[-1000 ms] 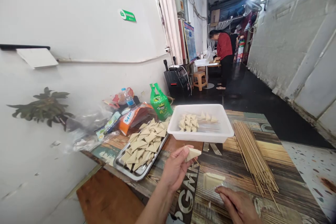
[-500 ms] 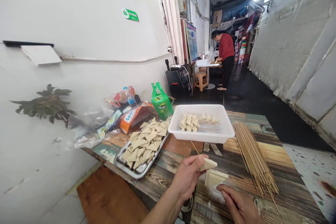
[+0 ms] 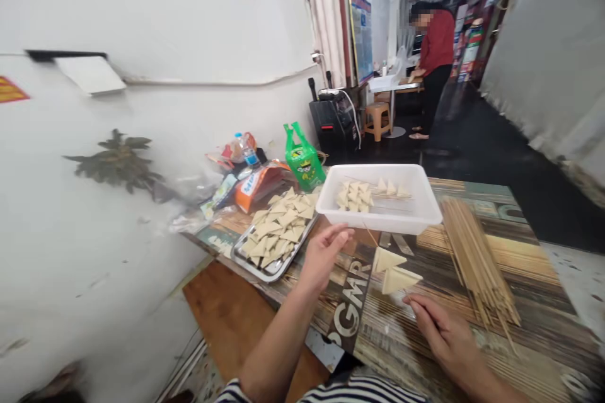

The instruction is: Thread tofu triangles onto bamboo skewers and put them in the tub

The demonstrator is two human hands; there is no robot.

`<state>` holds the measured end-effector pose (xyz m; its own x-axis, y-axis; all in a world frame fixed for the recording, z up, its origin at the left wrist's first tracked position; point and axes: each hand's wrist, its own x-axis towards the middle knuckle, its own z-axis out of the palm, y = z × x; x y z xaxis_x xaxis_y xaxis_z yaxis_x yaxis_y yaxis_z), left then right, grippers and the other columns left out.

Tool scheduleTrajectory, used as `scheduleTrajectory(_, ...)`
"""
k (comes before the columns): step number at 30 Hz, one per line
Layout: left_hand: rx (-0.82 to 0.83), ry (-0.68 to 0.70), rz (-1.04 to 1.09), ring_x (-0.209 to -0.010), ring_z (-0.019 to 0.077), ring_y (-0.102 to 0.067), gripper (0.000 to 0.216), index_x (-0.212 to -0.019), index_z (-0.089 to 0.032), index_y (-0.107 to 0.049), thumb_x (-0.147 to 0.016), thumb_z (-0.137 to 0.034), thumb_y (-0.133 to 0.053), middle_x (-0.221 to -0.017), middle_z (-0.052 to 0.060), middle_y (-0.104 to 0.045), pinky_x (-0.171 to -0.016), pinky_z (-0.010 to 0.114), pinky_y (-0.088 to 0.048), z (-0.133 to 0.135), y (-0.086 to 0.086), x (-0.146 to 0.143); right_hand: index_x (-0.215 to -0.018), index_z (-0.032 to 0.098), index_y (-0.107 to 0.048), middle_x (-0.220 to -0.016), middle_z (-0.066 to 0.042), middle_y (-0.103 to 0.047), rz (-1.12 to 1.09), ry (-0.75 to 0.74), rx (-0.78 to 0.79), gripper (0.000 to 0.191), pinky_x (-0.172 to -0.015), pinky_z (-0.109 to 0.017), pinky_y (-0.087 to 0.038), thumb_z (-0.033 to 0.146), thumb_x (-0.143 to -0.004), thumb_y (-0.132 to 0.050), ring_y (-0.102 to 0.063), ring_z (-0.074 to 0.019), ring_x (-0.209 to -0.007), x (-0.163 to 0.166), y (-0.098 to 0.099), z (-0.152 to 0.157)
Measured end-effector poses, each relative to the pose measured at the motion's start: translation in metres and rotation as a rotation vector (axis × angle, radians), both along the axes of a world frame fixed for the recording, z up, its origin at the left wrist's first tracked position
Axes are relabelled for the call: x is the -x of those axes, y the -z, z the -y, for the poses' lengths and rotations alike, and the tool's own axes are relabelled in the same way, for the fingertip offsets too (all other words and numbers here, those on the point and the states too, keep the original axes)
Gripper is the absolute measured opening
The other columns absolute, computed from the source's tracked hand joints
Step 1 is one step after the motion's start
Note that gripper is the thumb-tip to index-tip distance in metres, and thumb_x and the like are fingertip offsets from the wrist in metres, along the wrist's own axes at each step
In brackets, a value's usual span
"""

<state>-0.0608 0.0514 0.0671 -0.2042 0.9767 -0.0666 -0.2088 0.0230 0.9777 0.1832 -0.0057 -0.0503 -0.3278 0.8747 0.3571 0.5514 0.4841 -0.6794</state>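
Observation:
My right hand [image 3: 442, 327] pinches the lower end of a bamboo skewer [image 3: 370, 234] between thumb and fingers. Two cream-coloured food triangles [image 3: 399, 279] are threaded on it, one above the other, and the skewer's bare tip points up and left. My left hand [image 3: 326, 256] is held to the left of that tip, apart from the triangles, its fingers stretched out and nothing visible in them. Left of it, a metal tray [image 3: 273, 276] carries a heap of similar triangles [image 3: 283, 227].
Beyond my hands stands a white plastic tub [image 3: 378, 221] with loaded skewers in it. A bundle of bare skewers [image 3: 479, 258] lies at right. A green bag [image 3: 305, 164] and packaging [image 3: 259, 186] sit by the wall. A person in red [image 3: 435, 44] stands at a farther table.
My left hand has let go of the upper triangle and moved left, away from the skewer. The skewer stays in my right hand. The whole view has shifted.

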Motion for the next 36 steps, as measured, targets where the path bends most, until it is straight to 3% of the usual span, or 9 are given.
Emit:
scheduleTrajectory(4, -0.096, -0.315, -0.537, -0.101, 0.0225, -0.053, 0.027, -0.093, -0.019, -0.067, -0.067, -0.025, -0.065, -0.1, 0.008, -0.065, -0.092, 0.034, -0.034, -0.029, -0.009, 0.071, -0.102, 0.023, -0.057, -0.097, -0.003, -0.068, 0.022, -0.004, -0.04, 0.023, -0.075, -0.028, -0.054, 0.031, -0.085, -0.045, -0.065, -0.0186, -0.087, -0.001, 0.011, -0.006)
scheduleTrajectory(6, -0.079, -0.374, -0.813, -0.104, 0.0251, -0.051, 0.026, -0.093, -0.017, -0.067, -0.068, -0.024, -0.064, -0.103, 0.01, -0.063, -0.096, 0.037, -0.029, -0.041, -0.007, 0.103, -0.099, 0.023, -0.059, -0.094, -0.003, -0.069, 0.004, -0.018, -0.063, 0.022, -0.069, -0.026, -0.056, 0.033, -0.084, -0.045, -0.066, -0.0186, -0.083, 0.001, 0.008, -0.007)
scheduleTrajectory(10, -0.066, -0.223, -1.209, -0.108, 0.0279, -0.047, 0.028, -0.096, -0.017, -0.066, -0.068, -0.019, -0.062, -0.109, 0.013, -0.06, -0.097, 0.04, -0.026, -0.058, 0.008, 0.127, -0.091, 0.022, -0.062, -0.085, -0.002, -0.071, -0.036, -0.033, -0.134, 0.023, -0.059, -0.021, -0.056, 0.036, -0.084, -0.045, -0.068, -0.0173, -0.073, 0.01, -0.01, -0.008)
scheduleTrajectory(14, -0.133, -0.026, -1.661, -0.121, 0.0288, -0.033, 0.035, -0.102, -0.023, -0.061, -0.072, -0.008, -0.053, -0.123, 0.011, -0.05, -0.099, 0.049, -0.017, -0.061, 0.013, 0.109, -0.082, 0.022, -0.065, -0.074, -0.002, -0.072, -0.083, -0.028, -0.183, 0.029, -0.053, -0.017, -0.055, 0.039, -0.086, -0.041, -0.068, -0.0152, -0.064, 0.02, -0.035, -0.007)
scheduleTrajectory(17, -0.204, 0.116, -1.911, -0.122, 0.0262, -0.032, 0.038, -0.104, -0.024, -0.058, -0.078, -0.004, -0.039, -0.12, 0.01, -0.051, -0.099, 0.05, -0.017, -0.059, 0.01, 0.099, -0.081, 0.022, -0.065, -0.071, -0.001, -0.071, -0.096, -0.038, -0.167, 0.03, -0.053, -0.016, -0.054, 0.037, -0.087, -0.04, -0.068, -0.0137, -0.061, 0.026, -0.047, -0.004)
scheduleTrajectory(21, -0.307, 0.204, -2.073, -0.115, 0.025, -0.04, 0.036, -0.1, -0.021, -0.058, -0.08, -0.004, -0.034, -0.102, 0.009, -0.059, -0.098, 0.049, -0.02, -0.068, 0.016, 0.105, -0.082, 0.021, -0.063, -0.069, -0.001, -0.069, -0.086, -0.05, -0.071, 0.028, -0.054, -0.017, -0.051, 0.031, -0.088, -0.037, -0.066, -0.0124, -0.06, 0.028, -0.044, -0.003)
scheduleTrajectory(27, -0.428, 0.291, -2.121, -0.1, 0.0229, -0.045, 0.024, -0.091, -0.017, -0.057, -0.082, -0.011, -0.036, -0.09, 0.01, -0.058, -0.092, 0.043, -0.027, -0.088, 0.031, 0.116, -0.085, 0.02, -0.061, -0.069, 0.0, -0.066, -0.088, -0.049, 0.032, 0.025, -0.057, -0.019, -0.047, 0.028, -0.088, -0.037, -0.062, -0.0115, -0.061, 0.028, -0.031, -0.001)
scheduleTrajectory(36, -0.498, 0.328, -2.156, -0.096, 0.0234, -0.045, 0.021, -0.085, -0.015, -0.059, -0.083, -0.015, -0.038, -0.085, 0.01, -0.057, -0.091, 0.042, -0.025, -0.098, 0.041, 0.117, -0.084, 0.018, -0.059, -0.068, 0.0, -0.064, -0.083, -0.067, 0.019, 0.025, -0.057, -0.018, -0.044, 0.027, -0.089, -0.036, -0.06, -0.0112, -0.061, 0.027, -0.022, -0.004)
